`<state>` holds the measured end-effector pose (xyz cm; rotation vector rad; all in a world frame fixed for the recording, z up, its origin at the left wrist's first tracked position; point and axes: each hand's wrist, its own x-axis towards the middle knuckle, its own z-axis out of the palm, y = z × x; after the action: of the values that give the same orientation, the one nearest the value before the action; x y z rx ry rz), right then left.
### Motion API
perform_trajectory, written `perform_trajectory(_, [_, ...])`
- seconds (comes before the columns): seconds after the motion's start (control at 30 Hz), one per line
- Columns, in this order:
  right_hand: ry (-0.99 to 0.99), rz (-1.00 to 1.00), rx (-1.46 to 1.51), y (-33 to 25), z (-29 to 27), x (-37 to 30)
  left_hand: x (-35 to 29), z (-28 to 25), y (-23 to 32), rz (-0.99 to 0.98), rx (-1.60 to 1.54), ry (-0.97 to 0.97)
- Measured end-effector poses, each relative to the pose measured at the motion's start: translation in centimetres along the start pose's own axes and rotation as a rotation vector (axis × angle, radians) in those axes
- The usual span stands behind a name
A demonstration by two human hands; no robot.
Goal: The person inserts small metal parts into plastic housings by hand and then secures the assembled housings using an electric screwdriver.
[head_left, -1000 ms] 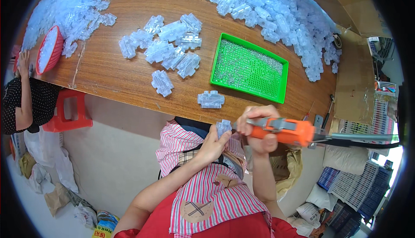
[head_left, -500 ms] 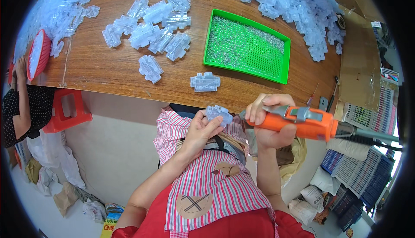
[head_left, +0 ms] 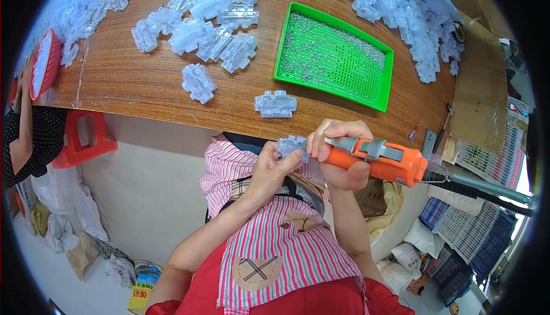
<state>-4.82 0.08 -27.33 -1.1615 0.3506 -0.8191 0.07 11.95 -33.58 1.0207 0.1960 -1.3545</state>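
Note:
Just off the table's front edge, my left hand pinches a clear plastic housing between thumb and fingers. My right hand is wrapped round an orange electric screwdriver with a grey lever along its top. The tool lies nearly level and its tip end is at the right side of the housing; my fingers hide the exact contact. On the table ahead, another clear housing lies alone, with one more to its left. A green tray of small silver screws sits to their right.
Loose housings lie in a group behind, with big heaps at the far left and far right. A cable trails right from the tool. At left, a co-worker's arm is near a red basket and a red stool.
My right hand has brought the electric screwdriver left, up to the housing in my left hand. The view has shifted slightly.

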Motion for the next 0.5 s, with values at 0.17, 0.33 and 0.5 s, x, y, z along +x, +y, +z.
perform_trajectory(0.17, [0.0, -0.04, -0.059, 0.7, 0.3, 0.1, 0.0, -0.2, -0.2, 0.025, 0.002, -0.018])
perform_trajectory(0.33, [-0.069, -0.098, -0.067, 1.2, 0.4, 0.4, 0.2, -0.5, -0.6, 0.088, 0.036, -0.051])
perform_trajectory(0.5, [-0.134, -0.103, -0.091, 1.3, 0.2, 0.7, 0.1, -0.3, -0.5, 0.117, 0.063, -0.036])
